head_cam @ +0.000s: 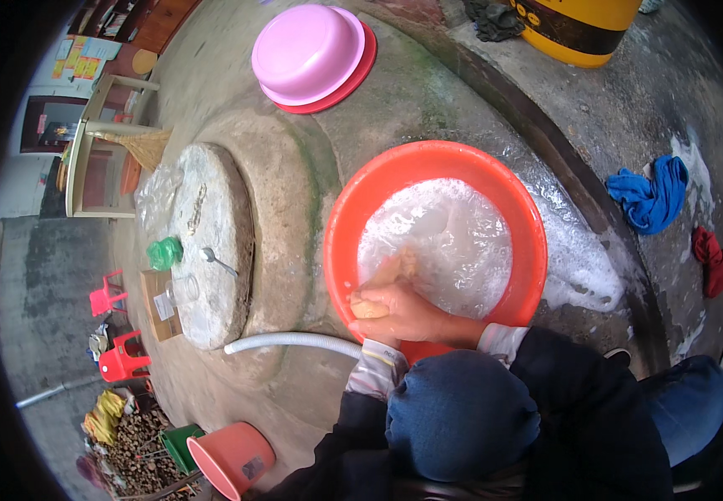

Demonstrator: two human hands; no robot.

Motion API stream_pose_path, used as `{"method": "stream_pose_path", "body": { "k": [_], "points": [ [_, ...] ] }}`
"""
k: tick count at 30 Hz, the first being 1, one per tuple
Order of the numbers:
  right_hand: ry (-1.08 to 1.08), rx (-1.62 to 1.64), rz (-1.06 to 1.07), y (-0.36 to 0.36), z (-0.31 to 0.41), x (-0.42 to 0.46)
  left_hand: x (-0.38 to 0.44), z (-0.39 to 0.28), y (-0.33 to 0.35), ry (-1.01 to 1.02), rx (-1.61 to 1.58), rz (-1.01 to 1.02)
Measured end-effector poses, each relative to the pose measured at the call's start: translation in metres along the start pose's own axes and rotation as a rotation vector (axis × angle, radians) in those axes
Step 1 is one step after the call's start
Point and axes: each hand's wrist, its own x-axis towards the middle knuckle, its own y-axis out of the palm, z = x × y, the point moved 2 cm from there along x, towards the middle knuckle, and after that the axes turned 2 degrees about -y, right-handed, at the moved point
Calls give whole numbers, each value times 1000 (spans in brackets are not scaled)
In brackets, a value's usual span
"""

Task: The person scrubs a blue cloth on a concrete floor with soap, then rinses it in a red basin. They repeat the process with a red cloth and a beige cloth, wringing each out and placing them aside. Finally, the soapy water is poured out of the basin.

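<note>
A red plastic basin (530,219) of foamy, cloudy water stands before my knees. Over its near left side, my right hand (408,316) curls around a small tan thing (369,308), perhaps soap or wet cloth; which it is cannot be told. My left hand (388,275) lies against the right one, partly hidden by it, its fingers reaching towards the water. Something tan and blurred shows at the fingertips, too unclear to name. Both striped cuffs are close to the basin's rim.
Left of the basin lie a grey hose (292,340) and a round stone slab (227,188) with a spoon (217,260) and clear jar (184,290). A pink basin (308,53) rests upside down beyond. Blue cloth (652,194) and dark red cloth (712,262) lie right, across a drain channel (562,150).
</note>
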Motion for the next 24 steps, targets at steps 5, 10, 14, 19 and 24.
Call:
{"method": "stream_pose_path", "body": {
  "k": [5,10,14,19,24],
  "points": [
    [-329,-428,-322,-13,10,5,6,13,1,-33,-37,-93],
    [38,-745,-342,-69,-35,31,16,23,23,56,-22,-99],
    [278,-1188,-317,-114,-83,11,-6,9,61,305,264,-108],
    [502,-1031,-61,-85,-81,-16,35,23,-62,657,1855,-280],
    [490,-1171,294,-83,-129,-30,49,12,-36,-67,1184,-98]
  ]
}}
